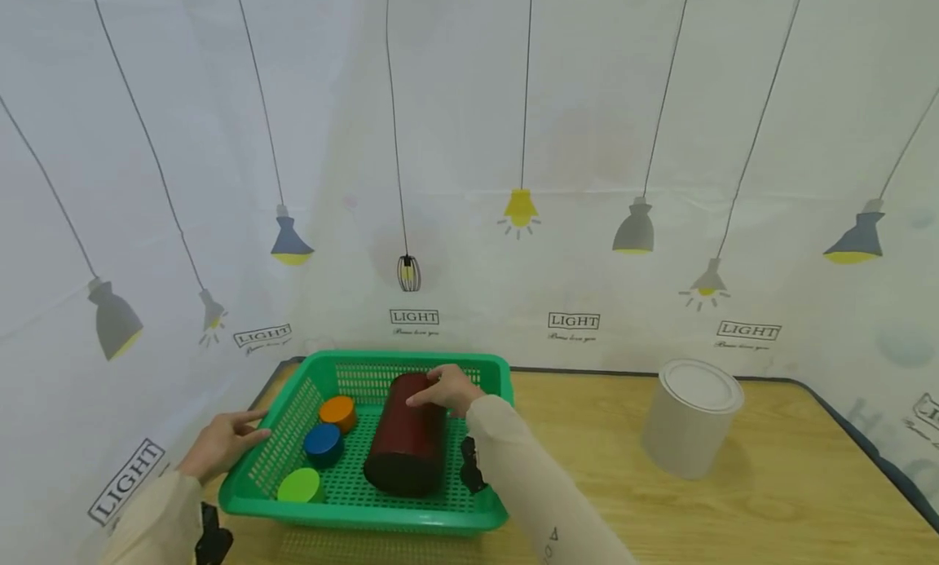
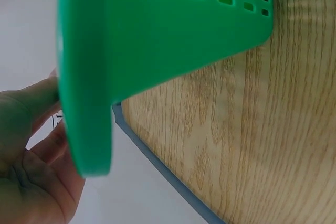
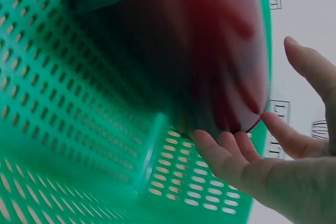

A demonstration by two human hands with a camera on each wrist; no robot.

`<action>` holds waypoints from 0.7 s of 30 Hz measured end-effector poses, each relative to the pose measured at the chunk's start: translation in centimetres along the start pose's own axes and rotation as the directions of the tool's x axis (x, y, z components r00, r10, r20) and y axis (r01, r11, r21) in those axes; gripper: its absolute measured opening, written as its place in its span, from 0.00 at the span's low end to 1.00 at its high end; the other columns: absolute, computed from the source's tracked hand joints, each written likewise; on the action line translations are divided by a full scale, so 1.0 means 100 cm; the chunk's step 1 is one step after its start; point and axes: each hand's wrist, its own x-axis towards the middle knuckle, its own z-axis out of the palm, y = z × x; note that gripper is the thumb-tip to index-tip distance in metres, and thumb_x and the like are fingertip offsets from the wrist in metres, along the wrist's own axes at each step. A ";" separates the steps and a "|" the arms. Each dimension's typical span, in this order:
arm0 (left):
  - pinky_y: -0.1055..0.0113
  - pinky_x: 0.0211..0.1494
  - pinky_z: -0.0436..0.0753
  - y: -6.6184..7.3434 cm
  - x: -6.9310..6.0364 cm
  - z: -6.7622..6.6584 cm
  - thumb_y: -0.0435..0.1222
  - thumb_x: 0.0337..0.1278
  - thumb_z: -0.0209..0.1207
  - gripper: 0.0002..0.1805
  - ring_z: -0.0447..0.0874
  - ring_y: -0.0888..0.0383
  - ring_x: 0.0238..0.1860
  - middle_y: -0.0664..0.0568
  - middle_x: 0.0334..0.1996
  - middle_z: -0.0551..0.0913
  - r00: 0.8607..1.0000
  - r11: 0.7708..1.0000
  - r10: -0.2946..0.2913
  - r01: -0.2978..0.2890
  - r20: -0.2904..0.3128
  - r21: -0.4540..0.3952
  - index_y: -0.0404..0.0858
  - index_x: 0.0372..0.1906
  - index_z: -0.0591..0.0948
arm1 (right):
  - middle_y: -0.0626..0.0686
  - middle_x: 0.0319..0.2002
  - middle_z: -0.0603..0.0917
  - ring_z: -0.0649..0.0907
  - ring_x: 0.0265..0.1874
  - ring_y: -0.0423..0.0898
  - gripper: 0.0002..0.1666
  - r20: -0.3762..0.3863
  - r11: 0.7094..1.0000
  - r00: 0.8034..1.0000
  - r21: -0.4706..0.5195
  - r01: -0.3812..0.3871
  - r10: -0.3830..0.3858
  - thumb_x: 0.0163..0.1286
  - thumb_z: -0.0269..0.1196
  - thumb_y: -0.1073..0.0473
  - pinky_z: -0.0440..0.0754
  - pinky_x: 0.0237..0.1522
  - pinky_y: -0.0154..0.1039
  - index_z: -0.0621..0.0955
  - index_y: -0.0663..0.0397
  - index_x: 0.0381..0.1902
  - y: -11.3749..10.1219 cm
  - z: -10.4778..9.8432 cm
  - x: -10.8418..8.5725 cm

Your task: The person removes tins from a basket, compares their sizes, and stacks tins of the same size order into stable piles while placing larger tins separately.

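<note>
A dark red cylinder (image 1: pixel 407 434) lies on its side in a green basket (image 1: pixel 381 518). My right hand (image 1: pixel 455 390) is at its far end. The right wrist view shows several fingertips touching or very near the edge of the cylinder (image 3: pixel 210 40), with the thumb of that hand (image 3: pixel 278 177) raised away. My left hand (image 1: pixel 222 444) rests its fingertips at the basket's left rim, fingers loosely extended; in the left wrist view part of this hand (image 2: pixel 37 166) is hidden behind the rim (image 2: pixel 86 77). Left of the cylinder are orange (image 1: pixel 338 413), blue (image 1: pixel 324 444) and lime green (image 1: pixel 301 486) round pieces.
A white lidded can (image 1: pixel 689 422) stands upright on the wooden table (image 1: pixel 587 443), right of the basket. Behind and beside the table hangs a white sheet (image 1: pixel 469 141) printed with lamps. A dark edge strip (image 2: pixel 168 174) borders the table.
</note>
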 end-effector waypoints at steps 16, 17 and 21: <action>0.55 0.37 0.77 0.001 -0.003 0.001 0.40 0.57 0.55 0.31 0.79 0.47 0.34 0.31 0.38 0.78 0.999 0.999 0.034 -0.034 0.003 0.008 0.21 0.58 0.63 | 0.64 0.55 0.65 0.71 0.50 0.61 0.41 0.038 0.987 0.998 0.154 0.036 -0.042 0.51 0.68 0.62 0.74 0.40 0.58 0.61 0.62 0.59 0.016 0.037 0.003; 0.54 0.38 0.77 0.001 -0.003 0.000 0.40 0.57 0.55 0.31 0.79 0.46 0.35 0.31 0.38 0.77 0.999 0.999 0.037 -0.037 0.006 0.010 0.21 0.58 0.63 | 0.64 0.55 0.64 0.71 0.50 0.62 0.41 0.044 0.987 0.998 0.158 0.042 -0.049 0.51 0.68 0.62 0.74 0.40 0.58 0.60 0.62 0.60 0.016 0.038 0.002; 0.53 0.38 0.77 0.000 -0.003 -0.002 0.42 0.57 0.55 0.32 0.78 0.45 0.36 0.30 0.39 0.77 0.999 0.999 0.036 -0.037 0.011 0.021 0.21 0.58 0.63 | 0.65 0.60 0.60 0.69 0.52 0.64 0.43 0.073 0.982 0.996 0.185 0.044 -0.058 0.53 0.66 0.64 0.74 0.39 0.58 0.57 0.60 0.64 0.016 0.039 0.003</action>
